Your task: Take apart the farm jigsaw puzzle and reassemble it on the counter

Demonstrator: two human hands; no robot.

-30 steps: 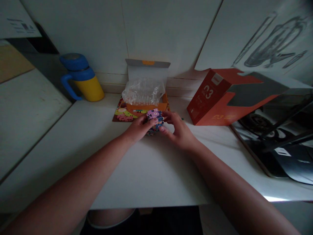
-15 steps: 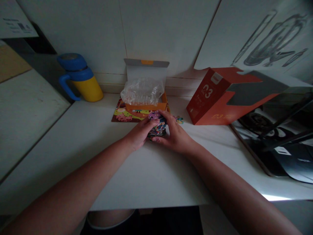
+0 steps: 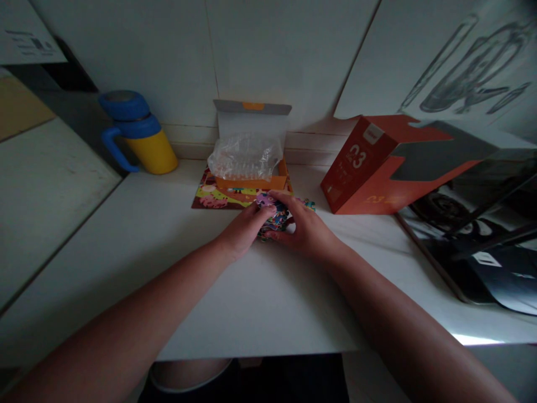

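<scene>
A stack of colourful jigsaw puzzle pieces (image 3: 273,217) is on the white tabletop between my hands. My left hand (image 3: 243,229) is closed around its left side, the thumb lying over the top and the other fingers hidden behind. From the right, my right hand (image 3: 304,229) curves round the stack, with fingertips at the far edge and the thumb at the near edge. A few more puzzle pieces (image 3: 309,205) show beyond the right hand. Just behind the stack lies a colourful illustrated sheet (image 3: 213,200).
An open orange box (image 3: 251,183) holding a clear plastic bag (image 3: 247,157) stands on the sheet against the wall. A blue and yellow jug (image 3: 140,134) is at back left. A red box (image 3: 364,168) and a black device (image 3: 474,263) occupy the right.
Both hands have shifted very slightly to the right with the stack between them. The right thumb has drawn in a little. The other objects stay in place.
</scene>
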